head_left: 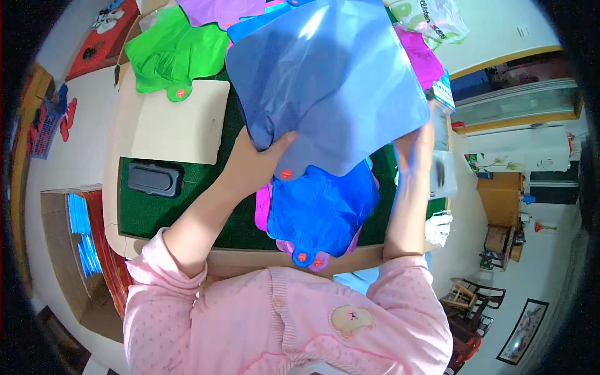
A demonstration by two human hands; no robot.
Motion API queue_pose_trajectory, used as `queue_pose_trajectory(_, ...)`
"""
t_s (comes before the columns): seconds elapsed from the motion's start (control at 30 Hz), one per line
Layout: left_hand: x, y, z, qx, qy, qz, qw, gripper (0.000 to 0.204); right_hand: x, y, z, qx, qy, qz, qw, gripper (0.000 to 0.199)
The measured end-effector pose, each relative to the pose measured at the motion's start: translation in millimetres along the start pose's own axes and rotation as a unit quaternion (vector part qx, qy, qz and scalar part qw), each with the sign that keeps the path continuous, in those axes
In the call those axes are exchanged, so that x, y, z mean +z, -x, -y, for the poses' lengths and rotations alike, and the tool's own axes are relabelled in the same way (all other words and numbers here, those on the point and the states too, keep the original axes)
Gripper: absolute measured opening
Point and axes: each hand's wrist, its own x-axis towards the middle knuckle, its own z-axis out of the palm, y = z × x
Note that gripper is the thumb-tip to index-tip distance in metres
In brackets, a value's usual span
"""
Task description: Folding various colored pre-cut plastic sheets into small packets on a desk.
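A large flat grey-blue foil balloon (pixel 331 87) with a small red round mark on its tail is spread out in front of me. My left hand (pixel 269 156) grips its lower left edge, thumb on top and the other fingers hidden underneath. At its right corner, my right hand (pixel 415 147) is closed on the edge, the fingers partly hidden behind the sheet. Just below lies a shiny blue foil balloon (pixel 322 209) on top of pink and purple ones, their tails over the table's near edge. To the left is a flat green foil balloon (pixel 178 53).
Beige card (pixel 181 122) and a black oblong case (pixel 153 179) lie on the green tabletop (pixel 206 209) at left. Purple (pixel 222 9) and magenta (pixel 419 59) foil balloons lie at the back. A clear container (pixel 442 175) stands right; a cardboard box (pixel 84 287) is lower left.
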Motion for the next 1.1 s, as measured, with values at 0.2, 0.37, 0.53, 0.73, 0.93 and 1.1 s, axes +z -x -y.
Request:
queue_pose_trajectory(0.2, 2.5, -0.7, 2.3, 0.008, -0.001, 0.011, 1.000, 0.043, -5.4, -3.0, -5.4, -0.079, 0.100, 0.036, 0.991, 0.021)
queue_pose_trajectory(0.37, -0.5, -6.9, 3.2, -0.026, 0.064, 0.050, 0.996, 0.036, 1.1, -0.2, -7.4, -0.096, 0.180, -0.021, 0.979, 0.012)
queue_pose_trajectory(0.53, 1.4, -6.5, 0.9, -0.035, 0.089, 0.051, 0.994, 0.032, -6.3, -6.0, -9.7, -0.134, 0.272, -0.054, 0.952, 0.012)
queue_pose_trajectory(0.73, -1.2, -7.6, 0.6, -0.033, 0.120, 0.053, 0.991, 0.032, 0.5, -9.9, -14.6, -0.106, 0.194, -0.046, 0.974, 0.011)
queue_pose_trajectory(0.93, -2.1, -8.1, 5.6, -0.076, 0.084, 0.049, 0.992, 0.032, -16.0, -18.1, -23.0, -0.065, 0.125, -0.059, 0.988, 0.010)
queue_pose_trajectory(1.1, -0.2, -7.2, -7.1, -0.055, 0.123, 0.015, 0.991, 0.031, -7.5, -14.0, -26.7, -0.026, 0.153, 0.051, 0.986, 0.014)
